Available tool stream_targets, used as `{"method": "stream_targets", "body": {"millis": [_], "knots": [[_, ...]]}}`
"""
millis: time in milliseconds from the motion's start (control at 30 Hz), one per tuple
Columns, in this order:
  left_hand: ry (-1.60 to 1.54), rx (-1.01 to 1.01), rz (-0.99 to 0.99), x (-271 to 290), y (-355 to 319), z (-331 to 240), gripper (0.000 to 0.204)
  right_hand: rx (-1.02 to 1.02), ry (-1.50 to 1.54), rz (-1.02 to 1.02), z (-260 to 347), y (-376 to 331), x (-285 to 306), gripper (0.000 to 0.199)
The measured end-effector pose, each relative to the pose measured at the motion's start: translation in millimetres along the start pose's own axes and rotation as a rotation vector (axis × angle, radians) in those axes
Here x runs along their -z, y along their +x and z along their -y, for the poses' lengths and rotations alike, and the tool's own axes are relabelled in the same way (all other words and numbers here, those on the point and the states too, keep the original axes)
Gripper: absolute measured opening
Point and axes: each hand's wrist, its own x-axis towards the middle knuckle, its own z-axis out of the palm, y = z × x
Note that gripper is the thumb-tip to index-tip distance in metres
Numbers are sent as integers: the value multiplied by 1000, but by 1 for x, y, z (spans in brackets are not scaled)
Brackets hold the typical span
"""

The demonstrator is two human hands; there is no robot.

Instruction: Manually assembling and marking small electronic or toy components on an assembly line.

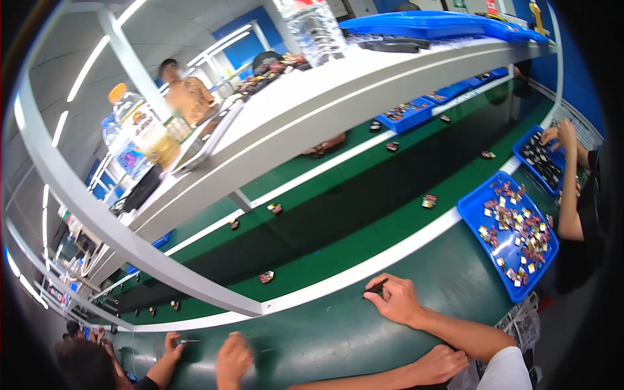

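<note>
left hand (398, 300) pinches dark tool (376, 287) near belt edge (364, 270).

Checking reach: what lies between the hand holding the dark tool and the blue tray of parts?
Nothing: bare green tabletop between right hand and blue tray, head view.

Two blue trays sit at the right: the nearer tray (469, 209) heaped with small parts, the farther tray (524, 144) holding dark ones. About ten small parts ride the green conveyor belt (364, 195), singly. Two drink bottles (140, 127) stand on the shelf (338, 91), and further blue trays (406, 117) line the belt's far side.
</note>
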Motion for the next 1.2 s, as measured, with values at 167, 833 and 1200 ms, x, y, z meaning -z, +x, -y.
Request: {"method": "stream_targets", "body": {"millis": [167,833,1200], "knots": [[-904,-132,-220,124,33,34,24,38,37,19,-4,5,8,14],[-922,-129,-203,127,32,34,23,-162,124,97,-10,1,9,11],[-934,-119,-216,124,34,36,25,-160,145,104,-11,5,9,11]]}}
